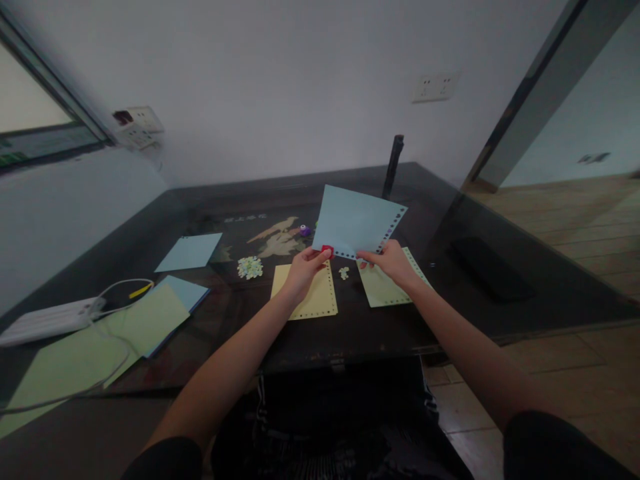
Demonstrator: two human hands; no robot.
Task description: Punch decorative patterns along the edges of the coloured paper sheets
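Note:
A light blue sheet of paper (353, 217) is held tilted above the table, with small punched holes along its right and near edges. My left hand (303, 270) is closed on a small red craft punch (327, 251) at the sheet's near left corner. My right hand (393, 263) pinches the sheet's near edge towards the right. Below lie a yellow sheet (313, 297) and a pale green sheet (383, 287), both with holes along their edges. Between them sits a small heap of paper cutouts (344, 273); a larger pile of cutouts (250, 267) lies to the left.
A purple punch (305, 231) stands behind my left hand. On the left are a blue sheet (190, 252), green sheets (85, 340), and a white power strip (53, 320) with a cable. A dark flat object (490, 270) lies right; a black upright post (393, 167) stands behind.

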